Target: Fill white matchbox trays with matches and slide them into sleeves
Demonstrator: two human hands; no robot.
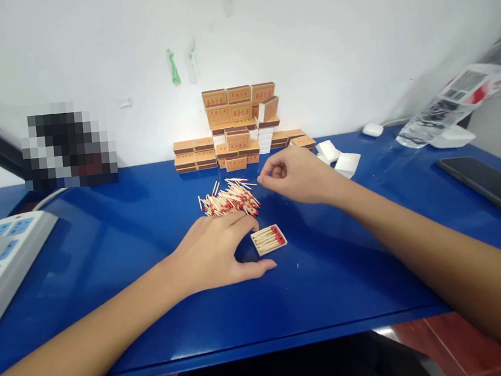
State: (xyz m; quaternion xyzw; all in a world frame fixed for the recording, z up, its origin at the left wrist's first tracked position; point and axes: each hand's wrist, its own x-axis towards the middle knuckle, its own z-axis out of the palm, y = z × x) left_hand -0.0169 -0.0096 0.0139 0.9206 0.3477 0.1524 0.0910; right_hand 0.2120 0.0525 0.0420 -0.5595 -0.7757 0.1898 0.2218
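A small white matchbox tray [269, 239] filled with red-tipped matches lies on the blue table [130, 269]. My left hand [215, 254] rests flat beside it, fingers apart, forefinger and thumb at the tray's left edge. A loose pile of matches [229, 200] lies just beyond my left hand. My right hand [295, 175] hovers at the right edge of the pile, fingers curled in a pinch; whether a match is between them is too small to see.
Stacked tan matchboxes [240, 127] stand against the white wall. Empty white trays [338, 157] lie right of them. A power strip [5, 250] sits at the left, a dark phone [489, 187] and a plastic bag [453, 103] at the right, a white earbud case [372, 130] behind.
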